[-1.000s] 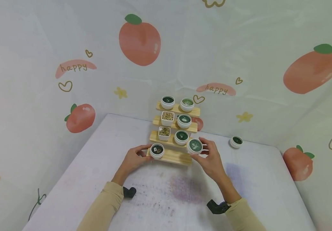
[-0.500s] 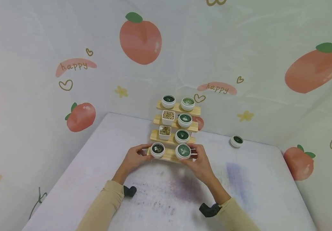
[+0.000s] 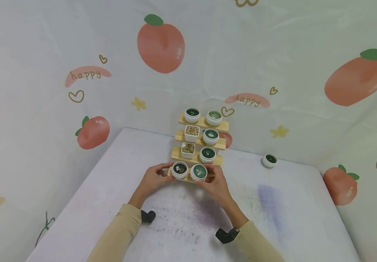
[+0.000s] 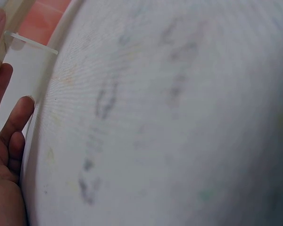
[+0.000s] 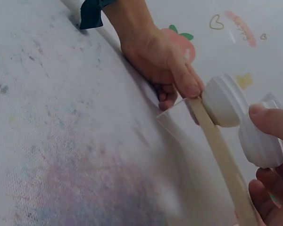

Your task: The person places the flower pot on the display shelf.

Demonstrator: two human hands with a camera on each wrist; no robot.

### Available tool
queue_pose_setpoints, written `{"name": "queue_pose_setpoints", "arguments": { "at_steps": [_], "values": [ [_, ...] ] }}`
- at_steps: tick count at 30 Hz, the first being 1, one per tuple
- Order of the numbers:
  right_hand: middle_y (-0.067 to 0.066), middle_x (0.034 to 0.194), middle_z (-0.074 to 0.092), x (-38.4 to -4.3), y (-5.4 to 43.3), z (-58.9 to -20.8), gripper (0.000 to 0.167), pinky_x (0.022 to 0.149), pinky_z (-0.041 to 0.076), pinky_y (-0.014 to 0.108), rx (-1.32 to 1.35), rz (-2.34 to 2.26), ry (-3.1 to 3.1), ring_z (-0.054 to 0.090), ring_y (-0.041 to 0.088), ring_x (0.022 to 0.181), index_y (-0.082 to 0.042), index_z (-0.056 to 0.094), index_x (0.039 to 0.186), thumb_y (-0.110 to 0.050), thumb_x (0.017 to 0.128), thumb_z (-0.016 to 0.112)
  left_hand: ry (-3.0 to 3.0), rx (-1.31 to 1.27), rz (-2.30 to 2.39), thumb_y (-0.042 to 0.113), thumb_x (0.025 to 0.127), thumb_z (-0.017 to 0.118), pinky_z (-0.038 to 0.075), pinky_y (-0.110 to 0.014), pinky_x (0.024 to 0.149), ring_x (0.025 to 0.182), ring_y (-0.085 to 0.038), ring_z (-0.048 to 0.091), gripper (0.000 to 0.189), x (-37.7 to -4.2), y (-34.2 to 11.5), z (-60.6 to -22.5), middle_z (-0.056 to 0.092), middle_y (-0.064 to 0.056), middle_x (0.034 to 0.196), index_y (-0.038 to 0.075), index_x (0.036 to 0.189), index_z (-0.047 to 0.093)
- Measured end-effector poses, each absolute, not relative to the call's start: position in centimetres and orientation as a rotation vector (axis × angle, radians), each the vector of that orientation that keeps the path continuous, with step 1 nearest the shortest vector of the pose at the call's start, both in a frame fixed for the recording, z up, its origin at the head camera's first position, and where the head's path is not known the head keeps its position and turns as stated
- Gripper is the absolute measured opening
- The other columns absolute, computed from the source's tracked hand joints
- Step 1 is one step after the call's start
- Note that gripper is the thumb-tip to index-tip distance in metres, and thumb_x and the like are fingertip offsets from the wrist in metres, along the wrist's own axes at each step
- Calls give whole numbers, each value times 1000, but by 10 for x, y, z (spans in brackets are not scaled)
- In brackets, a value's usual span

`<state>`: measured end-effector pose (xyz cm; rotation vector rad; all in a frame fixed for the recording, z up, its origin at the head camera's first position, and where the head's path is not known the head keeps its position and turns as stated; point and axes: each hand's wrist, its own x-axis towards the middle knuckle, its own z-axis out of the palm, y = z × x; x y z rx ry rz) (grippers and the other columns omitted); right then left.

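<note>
A tiered stand with wooden boards (image 3: 177, 154) and clear side panels stands at the table's back. My left hand (image 3: 151, 181) grips the left end of its lowest board (image 5: 222, 155), thumb on the front edge. Beside that thumb, a round white pot (image 3: 180, 169) with dark contents sits on the board. My right hand (image 3: 216, 183) pinches another round white pot (image 3: 199, 171), filled with speckled green, by its right side. This pot is over the lowest board, close to the first; whether it touches the board I cannot tell. The left wrist view catches only some left fingers (image 4: 20, 115).
Higher boards carry round white pots (image 3: 207, 154) on the right, and square white pots (image 3: 188, 149) plus a round one (image 3: 192, 114) on the left. Another round pot (image 3: 269, 160) stands at the table's back right, by the printed backdrop (image 3: 204, 58).
My right hand has carried the speckled green pot leftward, from beyond the stand's right side to over the lowest board beside the dark pot. The left hand has kept its place.
</note>
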<state>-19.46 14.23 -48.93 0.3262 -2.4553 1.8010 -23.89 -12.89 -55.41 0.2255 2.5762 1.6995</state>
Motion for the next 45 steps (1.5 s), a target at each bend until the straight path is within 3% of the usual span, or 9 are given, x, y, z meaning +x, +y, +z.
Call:
{"name": "queue_pose_setpoints", "arguments": {
  "at_steps": [8, 17, 25, 32, 37, 45],
  "values": [
    [23, 122, 53, -187, 135, -479, 66, 79, 52, 20, 336, 1820, -2427, 61, 25, 103, 10, 54, 134, 6, 76, 85, 2585, 211, 1686, 32, 77, 91, 44, -26, 68, 75, -14, 60, 57, -238, -127, -551, 70, -3, 83, 32, 130, 71],
    [15, 120, 56, -201, 136, -515, 67, 78, 51, 25, 338, 1724, -2386, 61, 25, 102, -5, 60, 132, -4, 72, 91, 2594, 197, 1682, 31, 77, 91, 44, -25, 67, 74, -12, 59, 57, -238, -127, -552, 71, -3, 86, 30, 130, 71],
    [12, 121, 54, -202, 134, -519, 66, 78, 47, 22, 397, 1481, -2464, 58, 17, 99, -6, 58, 134, -16, 77, 90, 2589, 215, 1686, 33, 76, 91, 45, -26, 67, 74, -13, 60, 58, -239, -128, -552, 70, -3, 84, 31, 131, 70],
    [10, 120, 55, -199, 130, -516, 68, 82, 51, 30, 363, 1216, -2527, 62, 20, 104, -8, 56, 134, -28, 78, 89, 2591, 211, 1695, 32, 76, 91, 45, -26, 67, 75, -15, 60, 56, -240, -128, -554, 70, -4, 84, 32, 129, 71],
    [8, 124, 57, -199, 129, -518, 68, 88, 53, 33, 314, 1262, -2531, 63, 19, 107, -10, 55, 134, -29, 78, 89, 2601, 211, 1679, 33, 77, 91, 45, -26, 67, 75, -15, 60, 57, -240, -128, -554, 70, -3, 85, 31, 131, 70],
    [5, 129, 57, -197, 134, -513, 69, 88, 51, 28, 322, 1515, -2555, 63, 17, 109, -13, 52, 139, -22, 80, 88, 2610, 194, 1669, 32, 77, 91, 45, -26, 67, 76, -16, 60, 57, -240, -128, -555, 71, -2, 91, 32, 130, 71]
  ]
}}
